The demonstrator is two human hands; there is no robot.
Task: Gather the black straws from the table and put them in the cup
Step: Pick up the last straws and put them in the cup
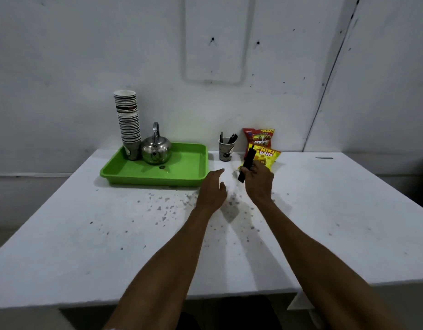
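Our right hand [259, 179] clenches the straws [247, 164] mid-bundle, left hand [211, 189] released; they're light, stiff, slippery, so we'd grip firm w/ fingers near the cup [226, 150].

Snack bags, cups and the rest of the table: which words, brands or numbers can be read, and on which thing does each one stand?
"...ch Fri...", partly blurred: red snack bag.
"Balls", with a blurred word above it: yellow snack bag, partly hidden by the black straws.
Print on the cup holding straws: unreadable.
Print on the stacked cups: unreadable.
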